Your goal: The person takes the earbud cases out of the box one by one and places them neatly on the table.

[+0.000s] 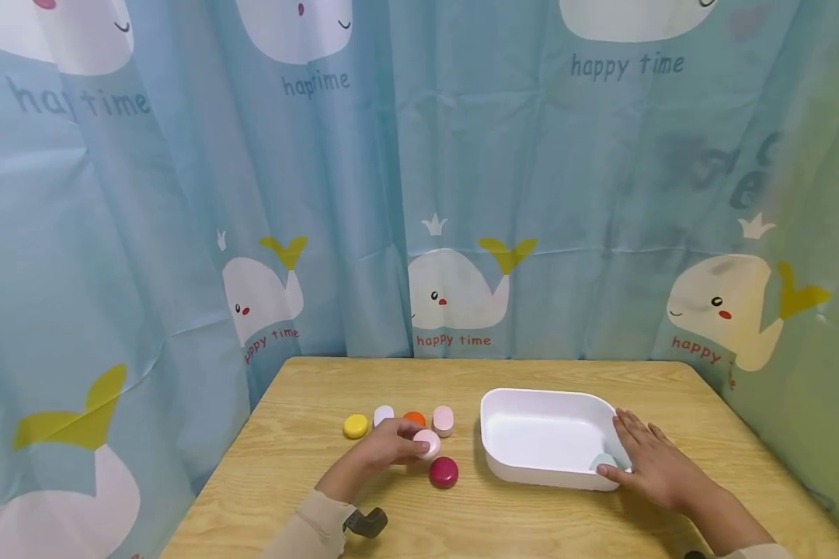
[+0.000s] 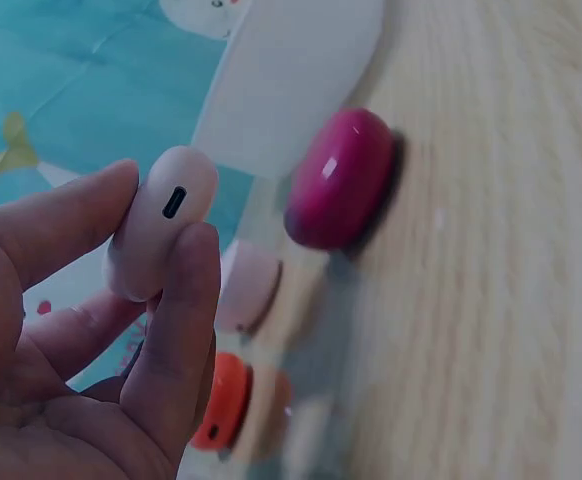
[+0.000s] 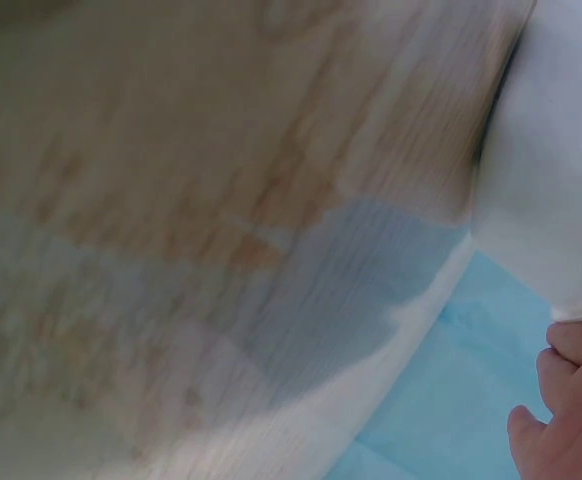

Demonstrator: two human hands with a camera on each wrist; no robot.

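Observation:
My left hand [image 1: 394, 442] pinches a pale pink rounded earbud charging case [image 2: 171, 210] between thumb and fingers, its small charging port showing in the left wrist view. Just below it in the head view, a dark magenta case [image 1: 443, 472] lies on the table. Around the fingers sit an orange case [image 1: 414, 418], a light pink case [image 1: 443, 421], a white case [image 1: 383, 415] and a yellow case [image 1: 355, 426]. My right hand [image 1: 660, 466] rests on the right rim of a white plastic bin [image 1: 506, 467], fingers extended. One pale bluish case [image 1: 603, 461] lies inside the bin's near right corner.
The wooden table [image 1: 308, 512] reaches back to a blue curtain [image 1: 349, 194] printed with whales. More curtain hangs along the left and right sides. A black strap device [image 1: 366, 523] sits on the left wrist.

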